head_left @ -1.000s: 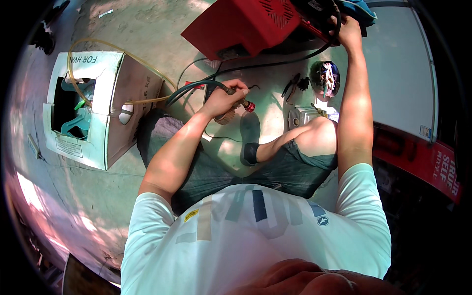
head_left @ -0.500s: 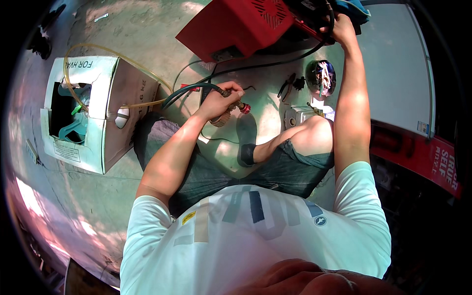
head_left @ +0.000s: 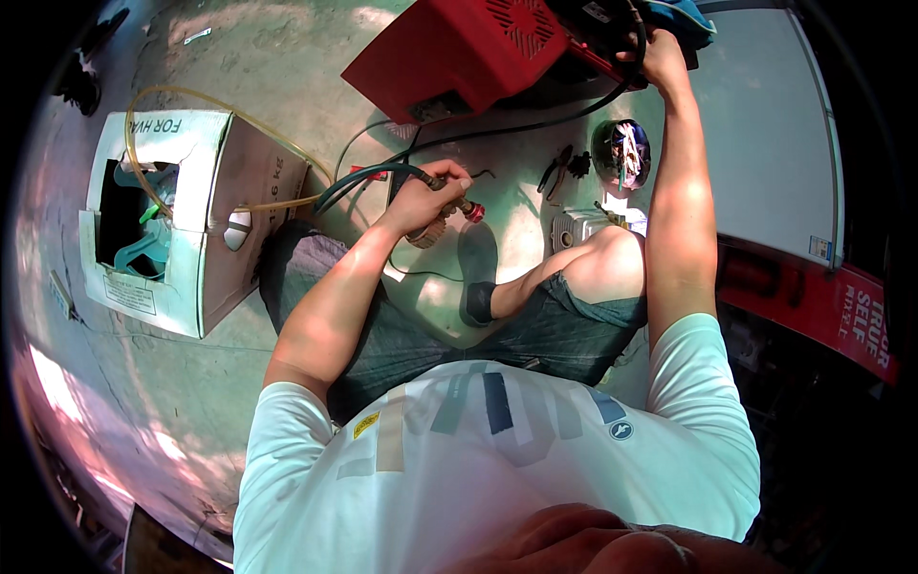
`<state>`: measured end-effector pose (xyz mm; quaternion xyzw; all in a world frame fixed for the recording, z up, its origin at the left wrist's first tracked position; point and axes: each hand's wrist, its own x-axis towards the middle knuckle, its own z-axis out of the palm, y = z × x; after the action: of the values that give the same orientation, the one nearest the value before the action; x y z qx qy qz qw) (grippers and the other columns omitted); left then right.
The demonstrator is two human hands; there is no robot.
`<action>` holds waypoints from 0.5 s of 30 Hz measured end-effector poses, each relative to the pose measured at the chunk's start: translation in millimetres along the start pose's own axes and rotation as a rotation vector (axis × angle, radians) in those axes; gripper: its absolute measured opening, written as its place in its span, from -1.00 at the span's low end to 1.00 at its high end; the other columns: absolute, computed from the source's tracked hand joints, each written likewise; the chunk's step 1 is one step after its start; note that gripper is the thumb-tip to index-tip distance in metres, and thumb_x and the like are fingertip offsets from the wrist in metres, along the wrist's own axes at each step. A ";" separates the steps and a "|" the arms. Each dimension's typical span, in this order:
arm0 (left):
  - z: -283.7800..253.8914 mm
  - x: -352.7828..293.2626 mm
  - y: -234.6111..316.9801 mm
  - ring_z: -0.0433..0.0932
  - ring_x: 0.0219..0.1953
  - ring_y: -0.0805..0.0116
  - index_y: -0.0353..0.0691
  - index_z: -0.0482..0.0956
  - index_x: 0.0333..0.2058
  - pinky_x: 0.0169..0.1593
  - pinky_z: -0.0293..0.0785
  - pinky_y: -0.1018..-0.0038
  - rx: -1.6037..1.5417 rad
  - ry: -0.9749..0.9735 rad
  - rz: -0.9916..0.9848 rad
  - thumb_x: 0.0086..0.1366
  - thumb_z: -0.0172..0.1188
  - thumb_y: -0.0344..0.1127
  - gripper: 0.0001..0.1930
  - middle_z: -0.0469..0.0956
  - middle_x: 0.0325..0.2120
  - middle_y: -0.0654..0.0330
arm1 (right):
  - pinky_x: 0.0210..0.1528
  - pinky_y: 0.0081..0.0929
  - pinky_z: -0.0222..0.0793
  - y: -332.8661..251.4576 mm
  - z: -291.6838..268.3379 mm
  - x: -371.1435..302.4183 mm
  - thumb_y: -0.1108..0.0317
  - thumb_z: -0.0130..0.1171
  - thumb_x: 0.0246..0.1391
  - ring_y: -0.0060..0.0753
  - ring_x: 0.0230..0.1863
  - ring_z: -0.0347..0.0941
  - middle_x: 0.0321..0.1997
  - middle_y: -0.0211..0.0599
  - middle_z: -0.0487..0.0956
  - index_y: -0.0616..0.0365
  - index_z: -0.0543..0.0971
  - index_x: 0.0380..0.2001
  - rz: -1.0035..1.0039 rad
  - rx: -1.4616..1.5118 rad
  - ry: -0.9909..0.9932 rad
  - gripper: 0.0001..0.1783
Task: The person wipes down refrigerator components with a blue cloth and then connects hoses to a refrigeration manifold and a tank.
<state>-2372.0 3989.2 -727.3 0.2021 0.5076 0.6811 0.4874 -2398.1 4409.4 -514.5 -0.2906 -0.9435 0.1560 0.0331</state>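
Note:
My left hand (head_left: 427,201) is closed around a brass gauge manifold (head_left: 426,233) with a red knob (head_left: 474,212) at its right end. Dark green hoses (head_left: 368,173) and a yellow hose (head_left: 273,205) run from it to the left. Stretched far forward, my right hand (head_left: 665,62) is at the dark end of a red machine (head_left: 454,57), its fingers curled and partly hidden. A black hose (head_left: 535,125) passes beside those fingers; whether they grip it or a part behind it is unclear.
A white cardboard box (head_left: 191,172) with a cut-out stands at left, a yellow hose looping over it. Pliers (head_left: 555,169), a round container (head_left: 608,143) of small items and a grey metal part (head_left: 572,228) lie near my knee. A large pale panel (head_left: 775,124) is at right.

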 end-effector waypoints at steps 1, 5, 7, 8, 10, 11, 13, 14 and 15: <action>0.8 0.4 0.2 0.42 -0.43 0.68 -0.20 0.59 -0.22 -0.35 0.36 0.63 -0.007 -0.005 -0.004 0.40 0.25 -0.24 -0.84 0.52 -0.46 0.43 | -0.48 -0.55 0.45 11.1 1.5 6.2 0.38 0.18 0.30 -0.57 -0.45 0.58 -0.29 -0.32 0.65 0.35 0.59 0.01 -0.002 -0.006 -0.001 -0.69; 0.5 0.1 -0.2 0.43 -0.43 0.68 -0.20 0.59 -0.22 -0.35 0.37 0.63 -0.009 -0.009 0.007 0.40 0.25 -0.24 -0.84 0.52 -0.46 0.43 | -0.48 -0.56 0.48 11.4 1.4 6.9 0.39 0.09 0.36 -0.50 -0.41 0.65 -0.24 -0.28 0.66 0.39 0.56 0.04 -0.009 -0.022 -0.017 -0.69; -1.5 -0.6 -1.7 0.46 -0.45 0.66 -0.21 0.59 -0.22 -0.38 0.39 0.62 -0.011 0.004 0.018 0.40 0.25 -0.25 -0.84 0.54 -0.49 0.40 | -0.48 -0.56 0.47 -7.8 3.7 -3.1 0.38 0.09 0.36 -0.51 -0.41 0.65 -0.24 -0.26 0.66 0.39 0.56 0.04 0.020 0.089 -0.007 -0.69; -0.5 -0.1 -1.6 0.48 -0.47 0.64 -0.22 0.59 -0.23 -0.40 0.40 0.61 -0.021 0.007 0.021 0.39 0.25 -0.25 -0.84 0.55 -0.51 0.38 | -0.48 -0.56 0.47 -12.6 2.4 -7.5 0.38 0.10 0.36 -0.51 -0.41 0.65 -0.23 -0.26 0.66 0.39 0.57 0.03 0.039 0.141 0.002 -0.69; 0.4 0.4 -1.2 0.49 -0.49 0.64 -0.22 0.58 -0.23 -0.41 0.41 0.61 -0.031 0.005 0.015 0.39 0.25 -0.25 -0.84 0.55 -0.51 0.37 | -0.48 -0.56 0.47 -8.5 1.1 -7.7 0.37 0.10 0.36 -0.51 -0.41 0.65 -0.26 -0.27 0.66 0.38 0.57 0.02 0.008 0.132 0.015 -0.69; 0.1 -0.2 -0.7 0.46 -0.48 0.66 -0.21 0.58 -0.22 -0.41 0.39 0.61 -0.031 0.001 0.005 0.40 0.24 -0.25 -0.85 0.54 -0.50 0.39 | -0.48 -0.56 0.47 -10.9 1.6 -9.2 0.37 0.10 0.36 -0.51 -0.41 0.66 -0.27 -0.27 0.66 0.38 0.58 0.01 -0.008 0.129 0.019 -0.70; -0.4 -1.0 0.0 0.44 -0.48 0.67 -0.21 0.58 -0.21 -0.41 0.38 0.62 -0.030 -0.003 -0.001 0.41 0.24 -0.26 -0.85 0.52 -0.48 0.41 | -0.48 -0.55 0.47 -16.8 -0.7 -11.8 0.36 0.11 0.36 -0.53 -0.42 0.66 -0.30 -0.28 0.67 0.37 0.58 0.01 0.011 0.121 0.008 -0.70; -0.2 -0.5 -0.2 0.44 -0.49 0.67 -0.21 0.58 -0.22 -0.42 0.38 0.63 -0.031 -0.005 0.002 0.41 0.24 -0.26 -0.85 0.52 -0.49 0.41 | -0.48 -0.55 0.47 -19.8 -2.3 -13.9 0.35 0.11 0.36 -0.53 -0.42 0.66 -0.31 -0.29 0.67 0.36 0.59 0.01 0.022 0.116 0.003 -0.70; -0.1 -0.2 -0.5 0.43 -0.49 0.67 -0.21 0.58 -0.22 -0.42 0.38 0.63 -0.032 -0.008 0.005 0.41 0.24 -0.26 -0.85 0.52 -0.49 0.41 | -0.42 -0.47 0.49 -16.5 -1.3 -12.2 0.34 0.15 0.30 -0.45 -0.41 0.67 -0.35 -0.21 0.68 0.34 0.62 -0.03 0.016 0.112 0.027 -0.69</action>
<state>-2371.8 3989.0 -727.6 0.1981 0.4942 0.6896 0.4908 -2396.7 4389.9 -507.7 -0.2980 -0.9304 0.2046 0.0610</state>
